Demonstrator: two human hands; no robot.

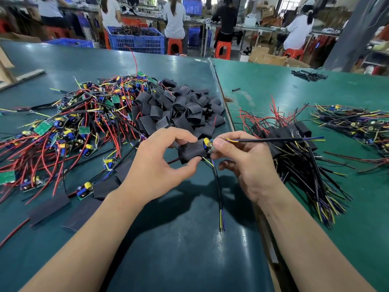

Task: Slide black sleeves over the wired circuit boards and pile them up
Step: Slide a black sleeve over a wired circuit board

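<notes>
Matte black sleeve (190,151) half over green board (210,146)

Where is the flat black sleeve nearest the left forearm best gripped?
Judging by its pose, pinch the flat sleeve at its near-left short end, coming from the left: it lies flat on the table, that end is bare, while the far end sits under wires.

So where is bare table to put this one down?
Bare green table lies directly below both hands, between the flat black sleeves and the sleeved-board pile. Crowded: the unsleeved green circuit boards and the black sleeve heap.
</notes>
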